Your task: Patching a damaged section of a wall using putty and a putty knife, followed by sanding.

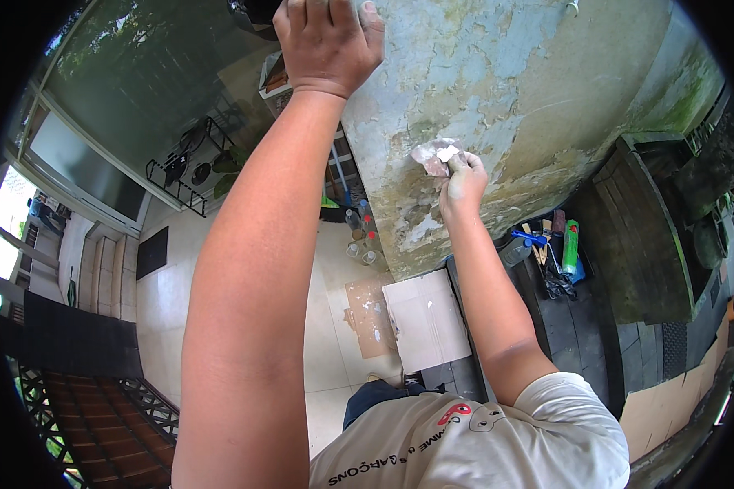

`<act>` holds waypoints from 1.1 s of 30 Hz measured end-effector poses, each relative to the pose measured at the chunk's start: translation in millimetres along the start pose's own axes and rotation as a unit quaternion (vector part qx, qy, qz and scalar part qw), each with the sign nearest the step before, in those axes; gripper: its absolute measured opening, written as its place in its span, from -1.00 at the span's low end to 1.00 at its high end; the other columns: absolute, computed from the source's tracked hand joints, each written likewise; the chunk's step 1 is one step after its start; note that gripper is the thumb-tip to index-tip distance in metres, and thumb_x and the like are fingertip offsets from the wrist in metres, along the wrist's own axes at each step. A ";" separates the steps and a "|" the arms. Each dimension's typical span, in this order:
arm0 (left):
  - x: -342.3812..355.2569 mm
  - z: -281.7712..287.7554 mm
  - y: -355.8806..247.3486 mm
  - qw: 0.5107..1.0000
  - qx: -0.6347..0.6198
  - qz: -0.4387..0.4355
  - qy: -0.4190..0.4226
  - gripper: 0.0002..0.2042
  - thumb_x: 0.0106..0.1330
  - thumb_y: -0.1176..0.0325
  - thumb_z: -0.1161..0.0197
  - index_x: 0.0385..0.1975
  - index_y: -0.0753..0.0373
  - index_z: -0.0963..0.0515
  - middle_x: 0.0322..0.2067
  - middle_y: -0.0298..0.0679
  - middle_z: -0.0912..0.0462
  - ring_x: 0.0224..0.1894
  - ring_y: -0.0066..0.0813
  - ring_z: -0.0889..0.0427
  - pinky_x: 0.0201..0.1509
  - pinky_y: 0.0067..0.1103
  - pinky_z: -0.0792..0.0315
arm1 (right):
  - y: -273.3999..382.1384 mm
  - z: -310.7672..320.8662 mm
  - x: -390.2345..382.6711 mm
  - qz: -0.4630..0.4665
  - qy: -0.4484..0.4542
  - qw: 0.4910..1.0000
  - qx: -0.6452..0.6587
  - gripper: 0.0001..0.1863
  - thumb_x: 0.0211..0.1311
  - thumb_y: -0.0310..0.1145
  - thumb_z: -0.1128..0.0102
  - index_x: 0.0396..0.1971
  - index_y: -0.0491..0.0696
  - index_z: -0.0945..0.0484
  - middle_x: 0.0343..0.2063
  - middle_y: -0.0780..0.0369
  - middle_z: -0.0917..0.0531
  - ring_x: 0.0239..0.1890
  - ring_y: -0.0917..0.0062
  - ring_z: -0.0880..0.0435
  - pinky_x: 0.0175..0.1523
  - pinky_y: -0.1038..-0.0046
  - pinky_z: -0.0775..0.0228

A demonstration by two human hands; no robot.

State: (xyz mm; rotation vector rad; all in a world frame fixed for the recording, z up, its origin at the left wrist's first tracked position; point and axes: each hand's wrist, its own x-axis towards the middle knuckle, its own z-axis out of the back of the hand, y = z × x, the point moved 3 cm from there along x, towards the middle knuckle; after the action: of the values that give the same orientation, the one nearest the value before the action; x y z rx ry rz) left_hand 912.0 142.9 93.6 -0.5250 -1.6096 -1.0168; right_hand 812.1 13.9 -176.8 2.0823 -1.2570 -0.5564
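Observation:
Stretched up to the top of the view, my left hand [330, 45] grips the edge of the weathered wall [546, 81], fingers curled, their tips partly out of sight. My right hand [463, 183] is lower on the wall, closed on a small scraper [431, 155] with white filler on it, held against a rough patch of flaking blue, green and cream paint. Below, two cardboard sheets [426, 322] lie at the foot of the wall, the browner one spattered white.
Bottles and cups [359, 240] stand left of the wall's foot. Tools and cans [559, 253] sit on dark steps at right, beside a mossy planter [644, 244]. Glass panels [122, 98], a black metal rack [187, 163], tiled steps [106, 277] and a dark railing [98, 407] are at left.

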 end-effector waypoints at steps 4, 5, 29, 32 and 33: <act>-6.2 -14.0 11.0 0.948 -0.274 0.085 -0.137 -0.56 0.10 0.25 -0.16 -0.02 0.22 -0.30 0.13 -0.14 -0.38 0.16 -0.09 -0.36 0.20 -0.22 -0.24 | -12.0 -3.9 -8.0 -0.046 0.011 0.998 0.029 -0.94 0.28 -0.62 -0.05 -0.28 -0.19 -0.43 -0.35 0.18 -0.58 -0.37 0.50 -0.64 -0.30 0.46 -0.57; -6.8 -15.6 10.6 0.948 -0.272 0.079 -0.146 -0.56 0.10 0.24 -0.15 -0.02 0.22 -0.30 0.13 -0.14 -0.38 0.16 -0.09 -0.36 0.20 -0.22 -0.24 | -12.7 -4.4 -8.1 -0.053 0.005 0.998 0.044 -0.95 0.28 -0.62 -0.04 -0.28 -0.19 -0.43 -0.35 0.18 -0.59 -0.36 0.48 -0.64 -0.29 0.44 -0.58; -2.1 6.7 3.0 1.000 0.029 -0.003 0.007 -0.69 0.22 0.24 -0.15 -0.07 0.09 -0.32 0.14 -0.35 -0.34 0.29 -0.26 -0.26 0.29 -0.32 -0.16 | 9.8 -15.1 -2.1 -0.015 0.020 0.999 0.030 -0.91 0.24 -0.63 -0.06 -0.26 -0.23 -0.44 -0.30 0.16 -0.59 -0.30 0.50 -0.61 -0.19 0.49 -0.48; -1.2 6.4 3.1 0.999 0.032 -0.007 0.003 -0.69 0.22 0.24 -0.15 -0.07 0.09 -0.32 0.14 -0.35 -0.34 0.29 -0.26 -0.26 0.29 -0.32 -0.16 | -2.8 5.5 2.3 0.029 -0.007 0.999 -0.033 -0.87 0.15 -0.66 -0.15 -0.32 -0.17 -0.46 -0.41 0.26 -0.59 -0.39 0.59 -0.59 -0.31 0.55 -0.43; -1.4 7.0 5.3 0.999 0.033 -0.006 0.003 -0.69 0.22 0.23 -0.15 -0.07 0.09 -0.32 0.14 -0.35 -0.34 0.29 -0.26 -0.26 0.29 -0.32 -0.16 | -6.2 12.9 1.4 0.017 -0.014 0.995 -0.094 -0.87 0.15 -0.64 -0.18 -0.32 -0.15 -0.46 -0.41 0.27 -0.58 -0.38 0.61 -0.58 -0.28 0.56 -0.42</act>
State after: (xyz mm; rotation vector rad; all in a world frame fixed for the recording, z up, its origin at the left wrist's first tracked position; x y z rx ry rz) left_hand 912.6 151.8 94.0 -0.4678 -1.6364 -0.9689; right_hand 808.3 11.0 -190.3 1.9001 -1.2054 -0.6630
